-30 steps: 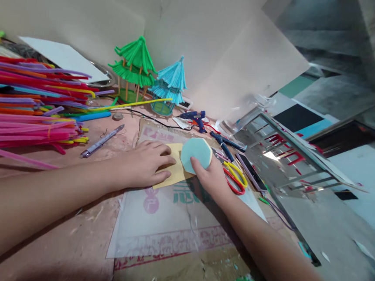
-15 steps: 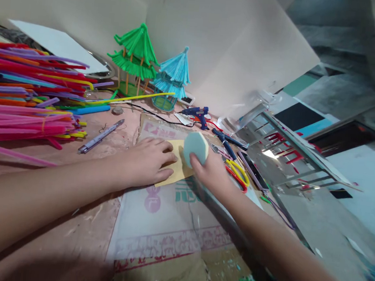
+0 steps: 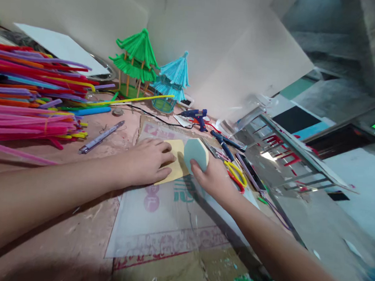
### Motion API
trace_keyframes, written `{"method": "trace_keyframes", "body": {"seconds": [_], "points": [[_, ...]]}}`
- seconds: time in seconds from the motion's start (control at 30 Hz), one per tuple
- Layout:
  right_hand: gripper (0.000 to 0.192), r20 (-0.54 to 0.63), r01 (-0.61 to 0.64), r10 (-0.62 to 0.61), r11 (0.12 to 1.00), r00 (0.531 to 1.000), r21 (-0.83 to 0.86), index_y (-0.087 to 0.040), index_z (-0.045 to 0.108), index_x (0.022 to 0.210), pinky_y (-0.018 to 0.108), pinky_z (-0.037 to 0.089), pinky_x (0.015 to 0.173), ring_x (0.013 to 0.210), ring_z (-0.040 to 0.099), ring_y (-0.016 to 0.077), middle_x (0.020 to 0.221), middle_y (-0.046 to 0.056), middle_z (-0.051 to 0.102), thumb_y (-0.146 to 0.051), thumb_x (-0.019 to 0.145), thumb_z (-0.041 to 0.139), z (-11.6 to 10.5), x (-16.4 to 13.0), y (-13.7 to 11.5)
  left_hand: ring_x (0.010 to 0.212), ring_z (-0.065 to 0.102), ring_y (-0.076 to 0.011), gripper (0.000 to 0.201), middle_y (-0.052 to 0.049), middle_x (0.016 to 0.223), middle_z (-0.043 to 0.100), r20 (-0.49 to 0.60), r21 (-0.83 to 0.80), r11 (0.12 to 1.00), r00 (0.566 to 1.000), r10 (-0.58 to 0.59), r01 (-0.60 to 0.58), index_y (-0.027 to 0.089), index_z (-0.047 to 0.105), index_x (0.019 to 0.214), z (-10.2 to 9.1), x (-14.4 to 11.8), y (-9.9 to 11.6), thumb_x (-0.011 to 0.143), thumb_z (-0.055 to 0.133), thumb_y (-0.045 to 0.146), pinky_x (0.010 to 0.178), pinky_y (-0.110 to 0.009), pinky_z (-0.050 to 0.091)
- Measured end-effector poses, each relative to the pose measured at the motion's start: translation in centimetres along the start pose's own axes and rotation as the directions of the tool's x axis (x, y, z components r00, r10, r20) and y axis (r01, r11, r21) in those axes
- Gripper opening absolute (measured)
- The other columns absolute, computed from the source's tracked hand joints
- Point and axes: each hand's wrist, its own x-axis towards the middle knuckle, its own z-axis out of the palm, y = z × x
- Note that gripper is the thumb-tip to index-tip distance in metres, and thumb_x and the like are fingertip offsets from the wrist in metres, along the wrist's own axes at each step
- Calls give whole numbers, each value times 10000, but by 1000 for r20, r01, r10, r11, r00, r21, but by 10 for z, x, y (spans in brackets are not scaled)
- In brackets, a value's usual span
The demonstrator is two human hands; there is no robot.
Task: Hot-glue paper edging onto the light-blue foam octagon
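My left hand (image 3: 148, 161) lies flat, palm down, on a yellow sheet of card (image 3: 176, 163) and pins it to the printed cardboard mat (image 3: 168, 213). My right hand (image 3: 212, 177) grips a pale blue octagonal piece (image 3: 194, 153) by its lower edge and holds it tilted on edge over the right side of the yellow card. Thumb and fingers pinch the piece from both sides.
A big heap of coloured straws (image 3: 27, 96) fills the left. Green (image 3: 135, 61) and blue (image 3: 173, 80) straw pagodas stand at the back. A pen (image 3: 100, 137), blue glue gun (image 3: 196, 115), pliers (image 3: 223, 143) and yellow-red scissors (image 3: 237, 175) lie near the hands.
The right hand has tipped the blue octagon from nearly face-on to edge-on and lowered it toward the yellow card. The left hand has stayed put.
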Motion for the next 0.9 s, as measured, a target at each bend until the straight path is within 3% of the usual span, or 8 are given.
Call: {"method": "trace_keyframes", "body": {"seconds": [0.1,0.17,0.23,0.33,0.43,0.53,0.6,0.9], "points": [[387,-73,-112,134,961,988,253,-168,643,1155,448,495,854,942,663,336,1021,147,731,-343,817,574,10,10,0,1161,547,-301,382,-113,1259,590,14,15,1000,1000,0,0,231,655,1236,1,0,-1,970,443,405,1042,-500,400],[357,-90,-191,299,784,950,591,-193,645,1060,412,502,831,951,646,318,1005,122,727,-341,736,672,18,24,0,1181,539,-311,398,-117,1280,583,3,13,1000,1000,-17,17,222,636,1263,3,-1,-1,969,446,413,1047,-513,398],[300,-49,-205,381,595,923,778,-212,613,954,347,512,679,784,633,252,850,77,708,-402,734,686,22,34,-1,1210,526,-312,411,-123,1295,585,-31,-14,999,999,-36,35,192,621,1269,4,-3,-2,966,462,420,1053,-503,402],[317,54,-224,368,437,928,871,-223,533,822,262,380,435,461,447,141,546,-22,530,-537,825,574,19,30,-4,1194,536,-294,381,-114,1247,623,-98,-73,997,995,-24,17,168,647,1202,4,-5,-4,956,508,425,1043,-477,415],[386,170,-258,311,268,935,928,-219,499,768,225,311,392,400,330,90,475,-71,411,-590,823,591,16,16,-10,1122,565,-273,307,-99,1150,656,-216,-133,991,976,-10,-19,171,703,1046,2,-3,-6,978,496,388,1009,-462,426],[391,276,-279,233,-19,933,960,-198,549,808,189,339,404,414,375,62,533,-61,498,-536,758,741,16,9,-17,1099,562,-262,284,-94,1119,662,-357,-212,976,934,-32,-47,166,701,982,-1,0,-8,999,466,325,985,-447,428],[369,301,-277,191,-143,934,950,-191,593,856,168,367,412,436,444,54,607,-43,581,-466,732,804,18,8,-20,1096,558,-255,258,-83,1110,664,-409,-274,960,911,-59,-60,173,691,993,-2,1,-7,1000,466,300,970,-435,429],[379,272,-283,117,89,955,955,-171,682,861,201,421,430,485,563,111,617,19,665,-536,786,750,25,1,-17,965,580,-210,251,-31,925,645,-392,-456,890,901,-185,-16,188,631,770,-9,0,4,950,544,339,882,-344,433]]}}
